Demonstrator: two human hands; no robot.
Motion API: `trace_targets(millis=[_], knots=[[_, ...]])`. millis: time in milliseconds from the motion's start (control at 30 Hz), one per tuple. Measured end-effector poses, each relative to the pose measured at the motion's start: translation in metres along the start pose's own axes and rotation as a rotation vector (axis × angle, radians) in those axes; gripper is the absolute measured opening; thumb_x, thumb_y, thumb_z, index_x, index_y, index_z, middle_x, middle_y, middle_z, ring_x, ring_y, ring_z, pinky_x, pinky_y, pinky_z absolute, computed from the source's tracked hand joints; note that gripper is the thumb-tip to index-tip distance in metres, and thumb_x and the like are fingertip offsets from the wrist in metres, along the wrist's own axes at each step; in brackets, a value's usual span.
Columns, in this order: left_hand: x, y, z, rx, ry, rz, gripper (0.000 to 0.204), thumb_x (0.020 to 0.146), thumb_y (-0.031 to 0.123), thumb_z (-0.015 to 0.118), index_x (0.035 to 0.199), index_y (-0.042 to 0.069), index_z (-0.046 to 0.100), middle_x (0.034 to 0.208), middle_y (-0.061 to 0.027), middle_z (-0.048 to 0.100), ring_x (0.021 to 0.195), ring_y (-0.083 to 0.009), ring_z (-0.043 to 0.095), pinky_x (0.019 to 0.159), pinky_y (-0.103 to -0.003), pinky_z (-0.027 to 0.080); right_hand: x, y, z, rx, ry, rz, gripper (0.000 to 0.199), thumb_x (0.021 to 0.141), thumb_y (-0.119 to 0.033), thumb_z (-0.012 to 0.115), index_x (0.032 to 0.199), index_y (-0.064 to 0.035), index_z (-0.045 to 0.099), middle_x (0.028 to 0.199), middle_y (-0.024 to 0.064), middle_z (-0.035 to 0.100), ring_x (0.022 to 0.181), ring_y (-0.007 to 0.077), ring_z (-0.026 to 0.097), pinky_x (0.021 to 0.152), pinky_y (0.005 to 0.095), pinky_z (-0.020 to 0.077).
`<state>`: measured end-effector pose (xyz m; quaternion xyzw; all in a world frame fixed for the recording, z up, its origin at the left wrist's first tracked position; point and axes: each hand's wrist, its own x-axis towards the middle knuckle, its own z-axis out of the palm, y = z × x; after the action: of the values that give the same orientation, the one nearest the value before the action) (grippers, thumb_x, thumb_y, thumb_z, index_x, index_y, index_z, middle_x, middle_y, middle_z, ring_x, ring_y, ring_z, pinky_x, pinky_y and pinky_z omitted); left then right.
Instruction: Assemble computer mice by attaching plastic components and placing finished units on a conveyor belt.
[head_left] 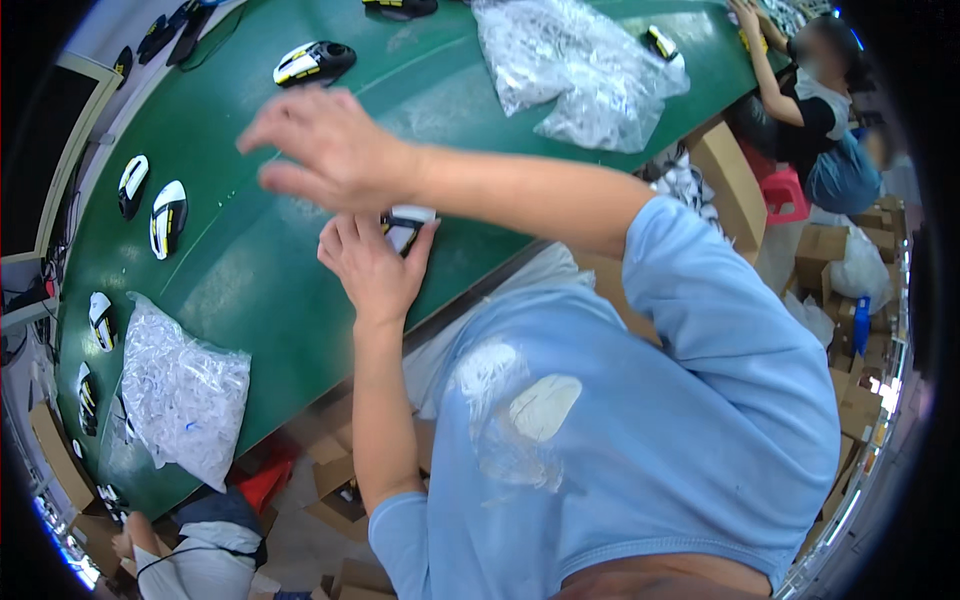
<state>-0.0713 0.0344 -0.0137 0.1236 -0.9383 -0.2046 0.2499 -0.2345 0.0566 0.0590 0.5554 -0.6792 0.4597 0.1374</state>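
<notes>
I see the left hand (372, 265), mid-frame, thumb and fingers around the black-and-white mouse (402, 233) on the green table (275, 300); the right hand (340, 150) hangs toward upper left, fingers loosely spread, seemingly empty; if that left grip slackens, I think the mouse could skid.

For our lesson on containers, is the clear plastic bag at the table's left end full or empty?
Not empty: many pale pieces show through the clear plastic bag. I cannot tell whether it is full.
</notes>
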Motion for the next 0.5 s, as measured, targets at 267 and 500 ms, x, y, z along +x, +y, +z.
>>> trace_targets(millis=[267,500], knots=[[0.036,-0.031,-0.026,-0.016,0.082,0.039,0.062,0.082,0.038,0.093,0.126,0.0,0.071,0.114,-0.0202,0.074,0.105,-0.0429,0.068,0.096,-0.051,0.051,-0.02,0.011,-0.175,0.135,-0.087,0.116,0.023,0.107,-0.018,0.068,0.124,-0.0053,0.077,0.113,0.0106,0.076,0.107,0.0279,0.072,0.095,0.0373,0.0558],[0.172,-0.109,-0.03,0.385,0.038,0.157,0.073,0.097,0.048,0.077,0.157,0.014,0.055,0.161,-0.0243,0.051,0.145,-0.0469,0.048,0.12,-0.057,0.039,-0.109,0.113,-0.282,-0.245,0.015,0.584,0.02,0.103,-0.02,0.074,0.111,-0.0038,0.081,0.103,0.0114,0.081,0.09,0.0255,0.075,0.083,0.0364,0.0587]])
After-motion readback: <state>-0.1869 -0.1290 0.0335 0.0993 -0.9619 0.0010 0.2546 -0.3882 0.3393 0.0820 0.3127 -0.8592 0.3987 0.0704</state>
